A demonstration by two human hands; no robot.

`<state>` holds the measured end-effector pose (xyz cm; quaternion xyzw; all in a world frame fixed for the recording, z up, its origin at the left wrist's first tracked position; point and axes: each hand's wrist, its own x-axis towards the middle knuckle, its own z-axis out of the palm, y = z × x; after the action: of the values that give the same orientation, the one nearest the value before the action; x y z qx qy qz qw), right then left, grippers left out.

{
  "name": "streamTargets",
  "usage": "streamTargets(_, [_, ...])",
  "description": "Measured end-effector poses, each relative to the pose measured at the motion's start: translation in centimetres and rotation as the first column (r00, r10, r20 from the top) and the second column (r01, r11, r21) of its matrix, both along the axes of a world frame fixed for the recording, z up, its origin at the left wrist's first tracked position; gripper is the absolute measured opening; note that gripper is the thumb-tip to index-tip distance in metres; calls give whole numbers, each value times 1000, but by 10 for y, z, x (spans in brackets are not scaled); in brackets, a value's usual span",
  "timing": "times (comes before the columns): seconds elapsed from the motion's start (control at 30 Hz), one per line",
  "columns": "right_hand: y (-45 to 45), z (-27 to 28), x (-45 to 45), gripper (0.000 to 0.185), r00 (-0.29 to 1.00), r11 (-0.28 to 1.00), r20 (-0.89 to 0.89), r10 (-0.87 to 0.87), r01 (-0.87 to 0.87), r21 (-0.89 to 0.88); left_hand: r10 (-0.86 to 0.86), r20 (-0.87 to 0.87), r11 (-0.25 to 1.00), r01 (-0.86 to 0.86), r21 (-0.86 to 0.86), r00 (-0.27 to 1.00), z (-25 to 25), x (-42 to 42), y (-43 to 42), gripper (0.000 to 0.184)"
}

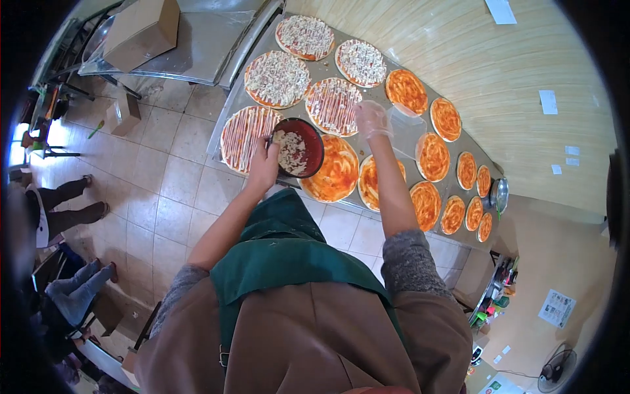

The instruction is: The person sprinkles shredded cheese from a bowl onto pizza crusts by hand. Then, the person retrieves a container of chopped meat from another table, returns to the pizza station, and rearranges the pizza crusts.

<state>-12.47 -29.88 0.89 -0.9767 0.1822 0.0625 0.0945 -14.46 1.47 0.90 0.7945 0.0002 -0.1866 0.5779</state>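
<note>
My left hand (264, 165) grips the rim of a round black bowl (315, 144) with a red inside. Pale crumbly topping (291, 152) lies in the bowl, which is tilted toward me. My right hand (373, 121), in a clear plastic glove, hovers at the right edge of a pizza (331, 105) striped with sauce and scattered with topping. Its fingers are curled in; what they hold, if anything, is hidden. Below the bowl lies a pizza base (331, 172) with red sauce only. A striped pizza (246, 134) sits left of the bowl.
The metal table (220, 125) carries several topped pizzas (277, 79) at its far left and several sauced bases (433, 157) to the right. Beside my right hand is a clear plastic sheet or tray (407, 134). A cardboard box (141, 33) stands on another table; people stand at left.
</note>
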Motion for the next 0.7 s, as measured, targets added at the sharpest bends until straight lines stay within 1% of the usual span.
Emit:
streamTargets(0.03, [38,52,-6,25,1000,992,-22,14,-11,123,-4,11,1000,4,8,1000,-5,1,-3,51])
streamTargets(0.07, [68,78,-14,25,999,970,-41,29,-18,242,-9,24,1000,8,15,1000,-7,0,-7,52])
streamTargets(0.1, [85,70,-22,27,998,873,-44,53,-25,486,-36,-46,999,36,6,998,4,1,-9,50])
streamTargets(0.13, [99,60,-29,30,996,717,-41,76,-26,696,-52,-22,998,52,-18,998,4,1,-12,49])
streamTargets(0.17, [113,53,-33,33,980,812,74,185,-195,551,-69,4,997,69,-43,998,4,1,-15,48])
streamTargets(0.2, [124,47,-36,37,937,861,165,309,-349,370,-84,31,994,86,-67,996,4,1,-18,47])
streamTargets(0.23, [132,39,-38,42,917,855,156,366,-398,333,-80,44,981,87,-175,996,5,1,-21,45])
streamTargets(0.27, [139,32,-39,48,894,844,146,423,-448,296,-81,22,986,83,-142,996,4,4,-22,45])
streamTargets(0.3, [147,29,-42,46,909,834,205,364,-416,363,-78,0,991,78,-110,997,4,9,-23,45])
streamTargets(0.33, [147,29,-43,46,938,743,163,306,-342,575,-75,-27,994,73,-76,997,3,11,-24,45])
streamTargets(0.37, [146,28,-42,46,960,610,107,257,-247,753,-76,-13,993,74,-89,997,3,11,-24,45])
streamTargets(0.4, [147,30,-42,46,975,442,39,218,-134,887,-79,0,992,79,-101,997,6,11,-24,46])
streamTargets(0.43, [151,35,-41,37,986,318,50,162,-100,943,-85,13,990,86,-113,996,8,11,-24,46])
streamTargets(0.47, [148,35,-42,32,992,214,-50,120,24,977,-89,-23,990,86,-107,996,5,10,-26,47])
streamTargets(0.53, [133,35,-44,21,964,-14,-256,72,258,966,-95,-91,992,86,-98,991,1,11,-30,48])
streamTargets(0.57, [120,22,-41,6,978,36,-209,-5,209,977,-83,-66,992,76,-102,994,0,13,-33,49])
streamTargets(0.63, [114,42,-38,7,969,44,-220,-115,226,973,-51,-20,993,49,-110,998,7,14,-39,51])
streamTargets(0.67, [112,50,-37,9,960,47,-224,-169,235,971,-52,-13,995,50,-85,999,10,15,-41,51])
streamTargets(0.7, [107,52,-34,10,949,-25,-248,-195,248,968,-52,-4,997,52,-60,999,12,17,-43,51])
